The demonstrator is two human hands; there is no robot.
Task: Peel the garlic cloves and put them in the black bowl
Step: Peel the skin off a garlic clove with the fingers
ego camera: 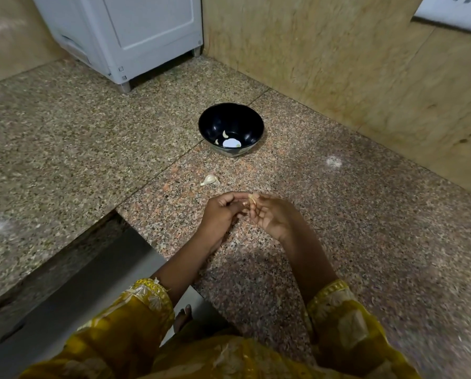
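Granite counter (338,214): small pale clove (253,197) between fingers (239,196).

Both hands met over the speckled granite counter (338,214), the left hand (220,212) and right hand (269,214) pinching a small garlic clove (253,197) between fingertips. Just beyond lay an unpeeled clove (210,180); farther off stood the black bowl (231,128), holding peeled pieces (225,134).
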